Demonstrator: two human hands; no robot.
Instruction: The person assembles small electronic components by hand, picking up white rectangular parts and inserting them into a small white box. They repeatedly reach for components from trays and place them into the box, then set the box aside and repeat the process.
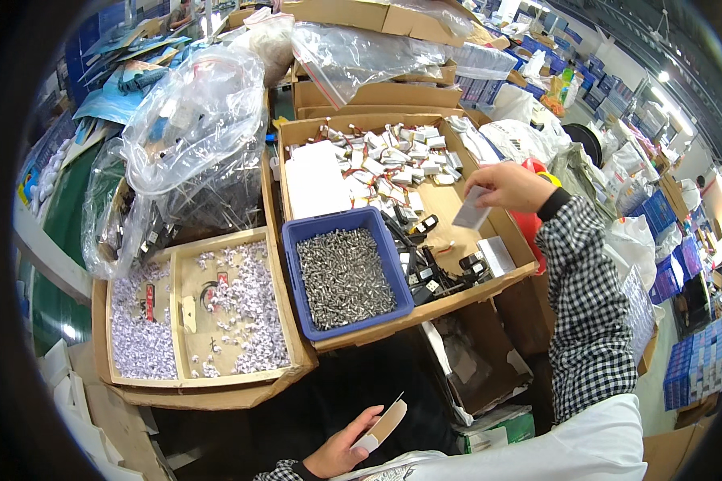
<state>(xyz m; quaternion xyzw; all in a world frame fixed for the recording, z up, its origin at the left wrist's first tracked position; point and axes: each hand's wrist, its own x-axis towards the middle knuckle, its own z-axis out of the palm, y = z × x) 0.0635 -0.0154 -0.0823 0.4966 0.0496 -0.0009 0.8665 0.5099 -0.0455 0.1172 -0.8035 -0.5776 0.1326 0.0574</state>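
Low at the bottom, my left hand (341,451) is closed around a small open paper box (387,423), white outside with a brown inner side. Out to the right, my right hand (515,189) pinches a flat pale grey card (471,210) over the right end of a shallow cardboard tray (457,191). Many small silvery battery packs (393,156) with coloured wires lie in that tray. Nearer me in it are black plastic parts (437,276) and a small stack of white cards (497,255). A blue bin (409,301) full of small metal screws (345,276) stands at its left front.
A divided wooden tray (176,321) holds small white pieces at left. Clear plastic bags (204,112) cover a carton behind it. An open cardboard box (489,341) sits below the tray's front edge. White sacks (529,132) and stacked blue boxes (702,353) stand at right.
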